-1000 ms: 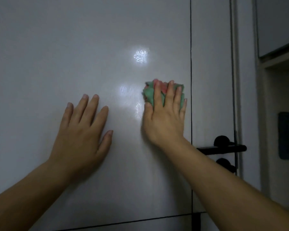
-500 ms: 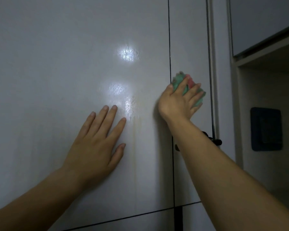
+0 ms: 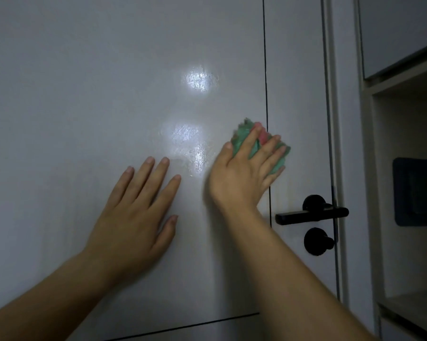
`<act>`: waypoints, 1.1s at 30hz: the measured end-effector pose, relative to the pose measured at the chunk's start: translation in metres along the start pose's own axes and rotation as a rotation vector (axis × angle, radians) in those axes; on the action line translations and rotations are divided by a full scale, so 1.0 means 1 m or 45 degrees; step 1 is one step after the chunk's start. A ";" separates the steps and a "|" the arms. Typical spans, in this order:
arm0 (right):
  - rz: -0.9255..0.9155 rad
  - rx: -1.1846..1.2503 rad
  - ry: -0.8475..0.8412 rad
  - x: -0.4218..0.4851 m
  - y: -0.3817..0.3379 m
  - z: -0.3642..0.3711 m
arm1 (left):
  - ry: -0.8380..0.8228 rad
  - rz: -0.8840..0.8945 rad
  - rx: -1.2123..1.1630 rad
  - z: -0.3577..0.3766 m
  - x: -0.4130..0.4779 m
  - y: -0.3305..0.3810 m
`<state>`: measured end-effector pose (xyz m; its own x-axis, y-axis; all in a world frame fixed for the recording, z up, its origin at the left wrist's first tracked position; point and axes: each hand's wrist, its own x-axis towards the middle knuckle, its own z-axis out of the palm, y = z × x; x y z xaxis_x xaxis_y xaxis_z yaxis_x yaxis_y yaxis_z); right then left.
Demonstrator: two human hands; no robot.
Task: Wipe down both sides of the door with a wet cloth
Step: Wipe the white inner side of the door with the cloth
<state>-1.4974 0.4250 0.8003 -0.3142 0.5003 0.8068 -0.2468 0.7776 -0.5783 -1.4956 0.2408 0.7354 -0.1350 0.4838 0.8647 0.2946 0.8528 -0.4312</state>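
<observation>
- A pale, glossy door (image 3: 109,94) fills most of the view, seen from close up, with both bare forearms reaching up to it from below.
- The left hand (image 3: 133,212) lies flat on the door, palm down, its fingers straight, slightly fanned and pointing up and to the right. It holds nothing.
- The right hand (image 3: 242,173) is higher and nearer the door's handle-side edge. Its fingers are spread and almost straight, tilted up and to the right, and they press a bunched cloth (image 3: 239,140) against the door. The thumb rests at the cloth's left side.
- The two hands are near each other but apart, with a strip of bare door between them.
- The cloth is green with a pink patch. It sits across a thin dark vertical groove (image 3: 265,70) in the door.
- The wad's long axis slants from upper left to lower right.
- Below and to the right of the cloth is a black lever handle (image 3: 311,215), whose bar points left. A round black knob (image 3: 317,241) sits just under it.
- The door frame (image 3: 330,94) runs close along the right, so there is little door surface on that side of the cloth. Wide bare surface stretches above and to the left.
- A dark horizontal groove (image 3: 183,326) crosses the door near the bottom of the view.
- Bright light patches (image 3: 200,78) gleam on the streaky surface above and to the left of the cloth.
- At far right stands a shelf unit (image 3: 370,168) with a dark panel (image 3: 416,193) in its recess.
</observation>
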 end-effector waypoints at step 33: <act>-0.086 -0.090 -0.079 -0.070 0.083 0.003 | -0.029 0.066 -0.132 0.015 -0.021 0.057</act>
<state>-1.4989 0.4535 0.6958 -0.3560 0.4229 0.8333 -0.2049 0.8347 -0.5112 -1.4898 0.2823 0.6888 -0.1383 0.5322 0.8352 0.3976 0.8022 -0.4454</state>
